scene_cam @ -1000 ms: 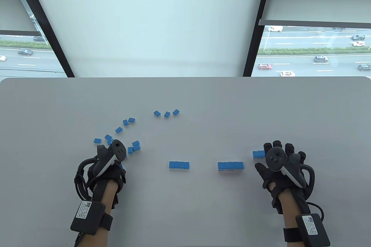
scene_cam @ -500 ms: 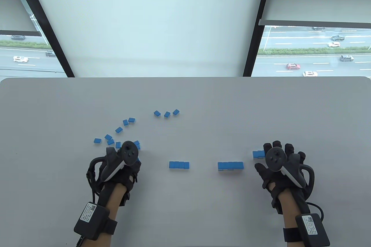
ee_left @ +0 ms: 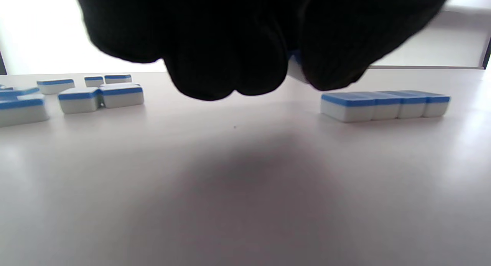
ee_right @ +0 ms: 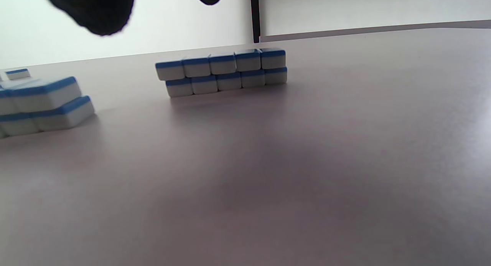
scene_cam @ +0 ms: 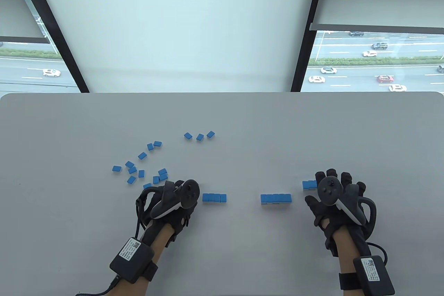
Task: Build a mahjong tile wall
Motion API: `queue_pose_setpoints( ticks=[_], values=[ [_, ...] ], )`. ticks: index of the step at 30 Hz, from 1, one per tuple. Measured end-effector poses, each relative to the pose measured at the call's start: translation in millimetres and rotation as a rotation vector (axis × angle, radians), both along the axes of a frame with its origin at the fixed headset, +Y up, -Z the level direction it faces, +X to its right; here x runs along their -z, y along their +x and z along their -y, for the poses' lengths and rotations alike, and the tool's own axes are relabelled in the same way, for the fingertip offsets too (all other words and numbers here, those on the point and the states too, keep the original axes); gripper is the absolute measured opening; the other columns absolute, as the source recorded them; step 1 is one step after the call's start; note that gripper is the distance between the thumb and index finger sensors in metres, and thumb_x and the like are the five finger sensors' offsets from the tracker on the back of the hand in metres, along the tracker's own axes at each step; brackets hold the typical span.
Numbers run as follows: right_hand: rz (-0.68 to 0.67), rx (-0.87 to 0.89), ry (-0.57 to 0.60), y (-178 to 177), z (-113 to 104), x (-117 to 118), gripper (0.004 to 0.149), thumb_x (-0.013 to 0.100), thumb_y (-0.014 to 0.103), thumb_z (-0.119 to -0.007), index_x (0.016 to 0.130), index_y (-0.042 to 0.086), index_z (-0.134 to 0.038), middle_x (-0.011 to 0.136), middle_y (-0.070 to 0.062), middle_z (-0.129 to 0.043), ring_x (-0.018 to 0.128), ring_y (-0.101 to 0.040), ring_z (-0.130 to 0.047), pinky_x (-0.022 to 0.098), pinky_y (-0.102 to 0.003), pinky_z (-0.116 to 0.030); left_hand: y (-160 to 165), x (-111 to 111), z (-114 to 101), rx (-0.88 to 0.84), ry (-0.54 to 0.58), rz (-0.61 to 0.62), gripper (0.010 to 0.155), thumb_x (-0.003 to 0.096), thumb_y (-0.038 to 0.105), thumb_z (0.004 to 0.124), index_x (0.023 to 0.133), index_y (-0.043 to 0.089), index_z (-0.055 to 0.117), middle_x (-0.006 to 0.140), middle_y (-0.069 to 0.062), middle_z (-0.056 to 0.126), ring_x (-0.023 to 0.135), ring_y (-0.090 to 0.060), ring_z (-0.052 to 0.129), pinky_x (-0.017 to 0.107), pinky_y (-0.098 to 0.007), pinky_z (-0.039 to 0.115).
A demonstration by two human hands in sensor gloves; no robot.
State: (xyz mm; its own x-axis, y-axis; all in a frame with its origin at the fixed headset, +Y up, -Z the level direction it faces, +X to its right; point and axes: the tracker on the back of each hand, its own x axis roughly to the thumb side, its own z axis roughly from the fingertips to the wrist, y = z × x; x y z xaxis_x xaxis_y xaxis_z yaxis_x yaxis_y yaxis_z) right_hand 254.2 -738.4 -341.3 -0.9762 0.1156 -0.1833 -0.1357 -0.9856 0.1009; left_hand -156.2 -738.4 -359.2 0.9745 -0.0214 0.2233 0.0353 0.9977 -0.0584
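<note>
My left hand (scene_cam: 185, 200) is just left of a single-layer row of four blue-backed tiles (scene_cam: 214, 197), close to its left end. In the left wrist view its fingers (ee_left: 230, 66) are curled and pinch a tile (ee_left: 296, 69), of which only a sliver shows, above the table left of that row (ee_left: 385, 104). A short stacked row (scene_cam: 275, 198) lies further right. My right hand (scene_cam: 333, 190) rests with fingers spread and holds nothing, beside a few more tiles (scene_cam: 308, 184) that it partly hides. A two-layer wall (ee_right: 222, 72) shows in the right wrist view.
Several loose tiles (scene_cam: 142, 167) are scattered at the left of the grey table (scene_cam: 242, 119), and three more (scene_cam: 199, 135) lie further back. Some also show in the left wrist view (ee_left: 99, 95). Another stacked group (ee_right: 42, 104) sits at the right wrist view's left edge.
My left hand has moved right, from the loose tiles to the left end of the four-tile row. My right hand has not moved.
</note>
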Motion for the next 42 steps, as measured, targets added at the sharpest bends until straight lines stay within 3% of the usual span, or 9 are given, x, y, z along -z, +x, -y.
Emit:
queue_pose_setpoints(
  ticks=[6, 15, 20, 26, 33, 36, 42],
  values=[
    [0.001, -0.009, -0.002, 0, -1, 0, 0.079, 0.041, 0.062, -0.068, 0.106, 0.034, -0.034, 0.115, 0.002, -0.023, 0.102, -0.040, -0.016, 0.065, -0.064, -0.011, 9, 6, 11, 0.093, -0.005, -0.002, 0.057, 0.0411, 0.050, 0.086, 0.095, 0.037, 0.075, 0.081, 0.009, 0.092, 0.068, -0.021, 0.096, 0.057, -0.051, 0.080],
    [0.010, -0.010, -0.001, 1, -1, -1, 0.079, 0.041, 0.062, -0.068, 0.106, 0.034, -0.034, 0.115, 0.002, -0.023, 0.102, -0.040, -0.016, 0.065, -0.064, -0.011, 8, 7, 11, 0.080, -0.022, 0.000, 0.058, 0.0411, 0.053, 0.085, 0.097, 0.041, 0.074, 0.081, 0.009, 0.092, 0.069, -0.021, 0.095, 0.057, -0.051, 0.079],
    [0.012, -0.011, -0.001, 1, -1, -1, 0.079, 0.041, 0.062, -0.068, 0.106, 0.034, -0.034, 0.115, 0.002, -0.023, 0.102, -0.040, -0.016, 0.065, -0.064, -0.011, -13, 6, -17, 0.003, 0.030, -0.031, 0.063, 0.0402, 0.054, 0.084, 0.099, 0.036, 0.072, 0.087, 0.007, 0.089, 0.071, -0.022, 0.094, 0.058, -0.051, 0.078],
    [0.010, -0.012, 0.000, 1, -1, 0, 0.079, 0.041, 0.062, -0.068, 0.106, 0.034, -0.034, 0.115, 0.002, -0.023, 0.102, -0.040, -0.016, 0.065, -0.064, -0.011, -71, 4, -52, -0.087, 0.174, -0.165, 0.061, 0.0407, 0.052, 0.084, 0.098, 0.034, 0.074, 0.090, 0.006, 0.088, 0.073, -0.023, 0.094, 0.059, -0.051, 0.079],
    [0.008, -0.014, 0.000, 1, -2, 0, 0.079, 0.041, 0.062, -0.068, 0.106, 0.034, -0.034, 0.115, 0.002, -0.023, 0.102, -0.040, -0.016, 0.065, -0.064, -0.011, -120, 14, -36, -0.153, 0.051, -0.288, 0.064, 0.0410, 0.051, 0.085, 0.101, 0.035, 0.070, 0.097, 0.008, 0.084, 0.077, -0.025, 0.091, 0.061, -0.053, 0.076],
    [0.009, -0.012, -0.002, 1, -1, 0, 0.079, 0.041, 0.062, -0.068, 0.106, 0.034, -0.034, 0.115, 0.002, -0.023, 0.102, -0.040, -0.016, 0.065, -0.064, -0.011, -123, 19, -22, -0.119, -0.074, -0.283, 0.070, 0.0392, 0.046, 0.092, 0.103, 0.040, 0.063, 0.104, 0.011, 0.078, 0.083, -0.026, 0.086, 0.065, -0.053, 0.073],
    [0.008, -0.010, 0.001, 1, -1, 0, 0.078, 0.041, 0.062, -0.069, 0.106, 0.034, -0.034, 0.115, 0.002, -0.023, 0.102, -0.040, -0.016, 0.065, -0.064, -0.011, -120, 23, -12, -0.056, -0.137, -0.288, 0.072, 0.0394, 0.041, 0.094, 0.103, 0.043, 0.062, 0.108, 0.011, 0.075, 0.084, -0.025, 0.086, 0.065, -0.052, 0.073]
  ],
)
